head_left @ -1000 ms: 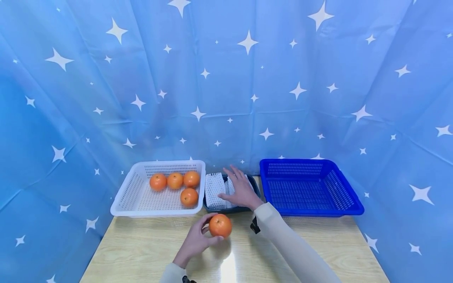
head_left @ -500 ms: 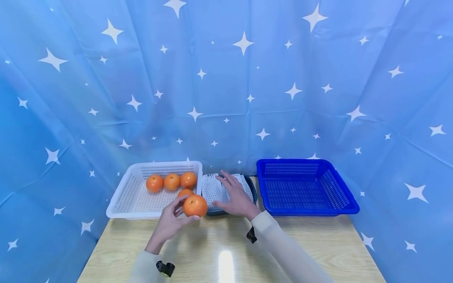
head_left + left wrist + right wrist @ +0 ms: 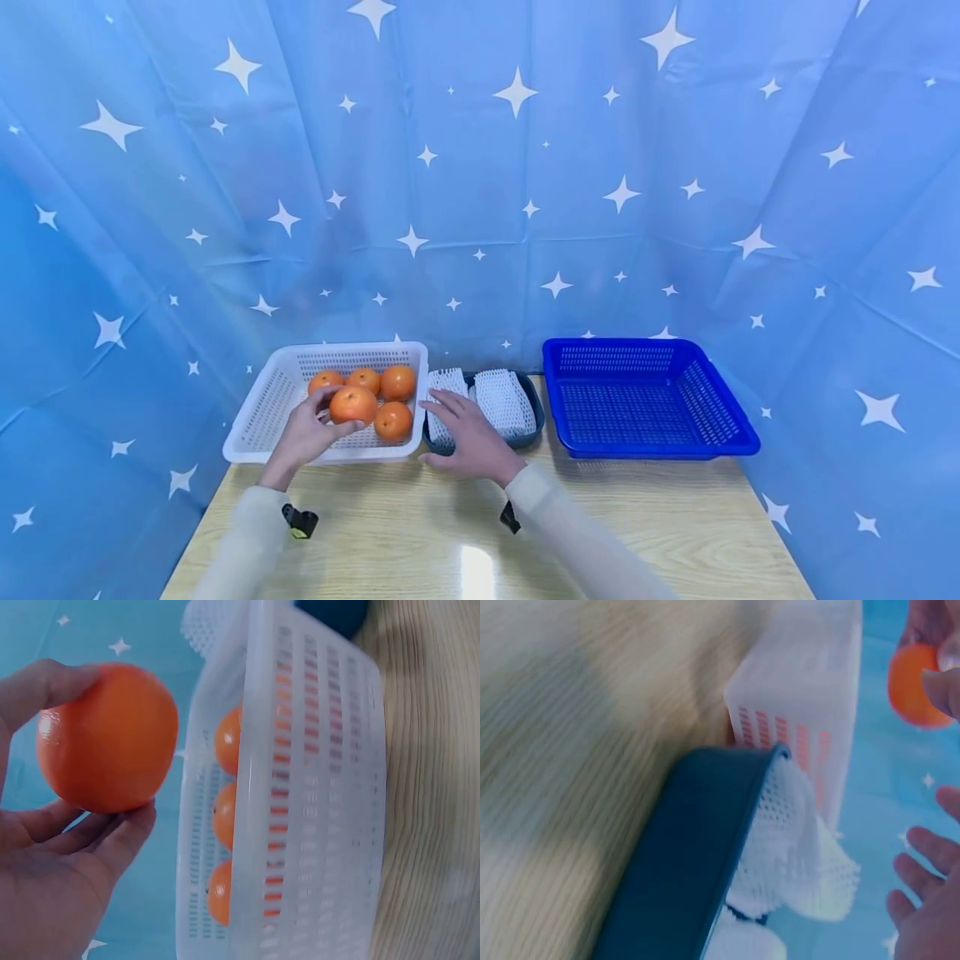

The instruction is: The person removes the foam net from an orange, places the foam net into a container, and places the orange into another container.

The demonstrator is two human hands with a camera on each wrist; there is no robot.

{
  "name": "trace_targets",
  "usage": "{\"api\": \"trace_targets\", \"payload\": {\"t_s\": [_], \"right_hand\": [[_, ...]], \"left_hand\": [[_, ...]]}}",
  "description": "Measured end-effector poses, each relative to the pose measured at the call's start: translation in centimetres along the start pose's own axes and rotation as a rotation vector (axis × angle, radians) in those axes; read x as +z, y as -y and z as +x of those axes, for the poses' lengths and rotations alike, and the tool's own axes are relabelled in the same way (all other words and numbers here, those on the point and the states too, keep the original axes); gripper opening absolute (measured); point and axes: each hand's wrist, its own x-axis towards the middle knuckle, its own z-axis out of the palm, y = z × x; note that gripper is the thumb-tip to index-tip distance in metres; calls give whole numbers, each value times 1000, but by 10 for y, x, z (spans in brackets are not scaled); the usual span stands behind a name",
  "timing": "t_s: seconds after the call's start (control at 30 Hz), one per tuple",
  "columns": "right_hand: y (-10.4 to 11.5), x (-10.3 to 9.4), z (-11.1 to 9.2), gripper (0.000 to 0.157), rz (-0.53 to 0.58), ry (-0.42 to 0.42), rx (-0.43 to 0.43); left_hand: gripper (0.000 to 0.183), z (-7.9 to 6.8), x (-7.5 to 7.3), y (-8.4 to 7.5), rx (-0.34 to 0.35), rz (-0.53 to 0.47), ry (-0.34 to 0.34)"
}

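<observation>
My left hand point(image 3: 303, 435) grips an orange point(image 3: 353, 405) with thumb and fingers, above the white basket point(image 3: 258, 421). In the left wrist view this orange point(image 3: 109, 739) is clear of the basket wall. Several other oranges point(image 3: 393, 422) lie in the basket, partly hidden behind the held one. My right hand point(image 3: 472, 437) is over the near left part of a small dark tray point(image 3: 532, 433), fingers spread and holding nothing. White foam net sleeves point(image 3: 501, 404) lie in that tray in two stacks; the hand covers part of the left one point(image 3: 447, 382).
A blue basket point(image 3: 660, 450) stands on the right with nothing in it. The wooden table point(image 3: 390, 533) extends in front of the containers. Behind them hangs a blue star-patterned curtain point(image 3: 480, 192).
My left hand has carried the orange left and away from me, from over the table to above the white basket. The right hand has shifted left and nearer, uncovering the right stack of sleeves.
</observation>
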Motion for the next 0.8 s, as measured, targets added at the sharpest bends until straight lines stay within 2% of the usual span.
{"api": "trace_targets", "payload": {"t_s": [0.2, 0.37, 0.57, 0.8], "right_hand": [[14, 16, 8, 80, -48, 25, -55], [19, 30, 14, 69, -51, -1, -110], [22, 39, 19, 51, -73, -46, -182], [22, 46, 22, 27, -134, -65, -250]], "left_hand": [[82, 18, -14, 10, -37, 91, 19], [80, 35, -20, 14, -50, 138, 55], [77, 56, -20, 18, -124, 186, 130], [60, 76, -16, 23, -183, 217, 166]]}}
